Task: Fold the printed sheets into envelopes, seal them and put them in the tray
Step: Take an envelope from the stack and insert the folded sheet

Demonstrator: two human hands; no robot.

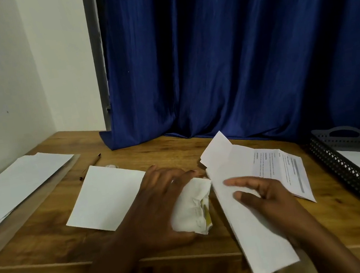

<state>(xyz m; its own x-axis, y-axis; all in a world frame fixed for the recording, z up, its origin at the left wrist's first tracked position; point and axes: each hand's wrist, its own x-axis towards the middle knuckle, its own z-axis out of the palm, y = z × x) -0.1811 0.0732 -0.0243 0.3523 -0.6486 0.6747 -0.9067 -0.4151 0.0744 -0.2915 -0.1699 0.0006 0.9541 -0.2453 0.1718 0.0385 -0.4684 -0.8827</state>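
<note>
Fingers of left hand (161, 200) curl round crumpled white packet (192, 207) at table centre. Right hand (264, 196) fingers straight, slightly spread, pressing folded envelope (245, 215); printed sheet (276, 168) at its 2 o'clock, tray (345, 171) at 3.

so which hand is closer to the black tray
Right. The right hand lies on the folded printed sheet, just left of the black tray. The left hand grips a crumpled white packet further left, with the sheet between it and the tray.
</note>
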